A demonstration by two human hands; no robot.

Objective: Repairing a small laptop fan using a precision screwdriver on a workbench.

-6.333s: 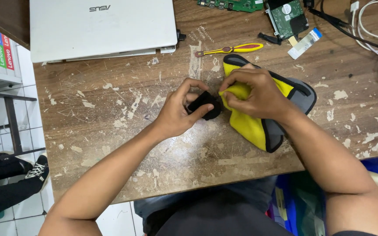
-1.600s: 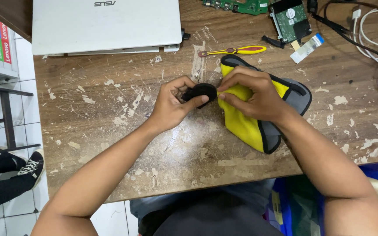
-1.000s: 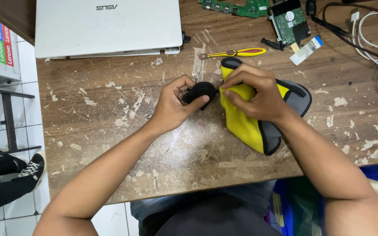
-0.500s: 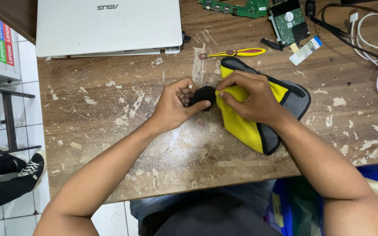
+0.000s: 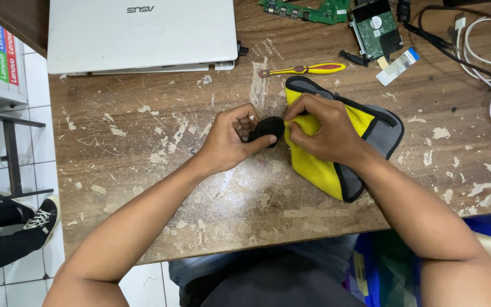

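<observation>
Hands together mid-bench: left hand point(image 5: 231, 139) pinches a small round black pad point(image 5: 267, 127); right hand point(image 5: 325, 131) clamps the yellow-lined grey fabric pouch point(image 5: 370, 128) lying toward the scarred wooden bench's point(image 5: 143, 142) right edge.

Both forearms are bare from the elbow down, with no sleeves, watch or bracelet in view. The left hand point(image 5: 231, 142) wears a thin, pale metallic ring point(image 5: 252, 118) on one finger, while the right hand point(image 5: 325, 132) is unadorned. Below the desk edge the lap shows dark grey cloth, with blue denim beside it.
</observation>
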